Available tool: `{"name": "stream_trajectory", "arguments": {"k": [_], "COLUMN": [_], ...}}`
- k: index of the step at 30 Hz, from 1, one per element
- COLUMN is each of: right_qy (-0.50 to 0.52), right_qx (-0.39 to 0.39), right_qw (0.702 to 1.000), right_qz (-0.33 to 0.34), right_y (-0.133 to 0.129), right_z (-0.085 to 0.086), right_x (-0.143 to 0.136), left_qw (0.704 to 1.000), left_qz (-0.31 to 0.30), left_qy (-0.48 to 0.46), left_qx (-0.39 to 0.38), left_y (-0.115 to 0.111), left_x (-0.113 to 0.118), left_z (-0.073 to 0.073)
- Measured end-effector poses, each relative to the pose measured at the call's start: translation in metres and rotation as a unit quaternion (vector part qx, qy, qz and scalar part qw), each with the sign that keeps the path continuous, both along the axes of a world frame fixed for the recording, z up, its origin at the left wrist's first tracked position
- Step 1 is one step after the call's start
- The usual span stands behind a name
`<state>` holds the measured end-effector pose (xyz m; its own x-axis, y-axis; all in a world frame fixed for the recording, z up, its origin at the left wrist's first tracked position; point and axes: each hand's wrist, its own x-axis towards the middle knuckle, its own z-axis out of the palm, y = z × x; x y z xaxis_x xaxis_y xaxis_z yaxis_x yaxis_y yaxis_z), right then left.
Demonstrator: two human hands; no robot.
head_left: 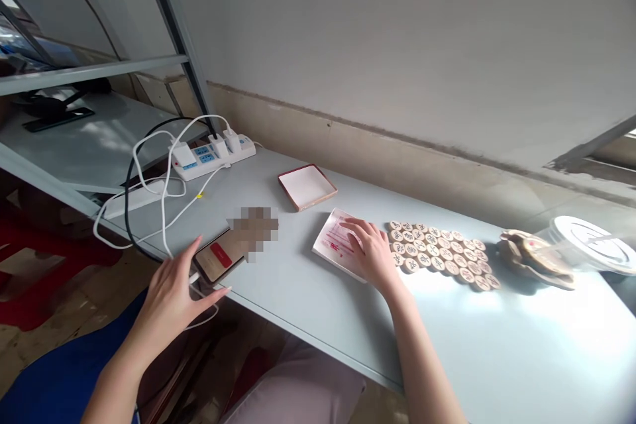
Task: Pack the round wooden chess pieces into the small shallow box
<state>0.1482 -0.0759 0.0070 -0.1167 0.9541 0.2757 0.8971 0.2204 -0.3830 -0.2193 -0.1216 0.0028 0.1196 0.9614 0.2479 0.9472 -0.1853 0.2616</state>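
Note:
My left hand (173,291) is at the desk's front edge, thumb and fingers spread wide around the near end of a smartphone (216,260). A white charging cable (193,277) runs to that end of the phone. On the right, my right hand (370,250) lies over the right part of a flat white box (334,240) with red printed characters, fingers stretched out on its surface. Close beside that hand are several rows of round wooden xiangqi pieces (437,252), with characters facing up. Behind the box sits a shallow open box lid (308,187) with a red rim.
At the back left lies a white power strip (213,157) with plugged-in chargers and looping cables. A clear plastic cup (591,245) with a lid lies tilted at the right, against a brown crumpled object (534,258). A red stool (44,265) stands at the left.

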Motion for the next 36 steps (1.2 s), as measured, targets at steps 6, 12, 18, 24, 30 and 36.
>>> {"name": "stream_trajectory", "arguments": {"k": [6, 12, 18, 24, 30, 36], "right_qy": [0.023, 0.006, -0.070, -0.128, -0.146, -0.132], "right_qx": [0.082, 0.060, -0.007, -0.021, -0.068, -0.112], "right_qw": [0.994, 0.974, 0.971, 0.960, 0.941, 0.930], "right_qz": [-0.073, -0.217, -0.230, -0.246, -0.299, -0.325], "right_y": [-0.008, -0.030, -0.043, -0.025, -0.010, -0.007], "right_z": [0.014, 0.020, 0.015, 0.014, 0.021, 0.028], "right_x": [0.014, 0.064, 0.074, 0.062, 0.057, 0.049], "left_qw": [0.997, 0.994, 0.991, 0.990, 0.956, 0.931], "left_qz": [0.025, 0.061, 0.058, 0.054, -0.238, -0.309], "left_qy": [-0.035, 0.027, 0.067, 0.002, -0.146, -0.194], "left_qx": [0.068, 0.083, 0.103, 0.127, 0.092, -0.013], "left_y": [0.007, 0.046, 0.097, 0.102, 0.101, 0.145], "left_x": [0.002, 0.006, 0.006, 0.028, 0.133, 0.212], "left_z": [-0.010, -0.015, -0.023, -0.014, 0.011, -0.006]}}
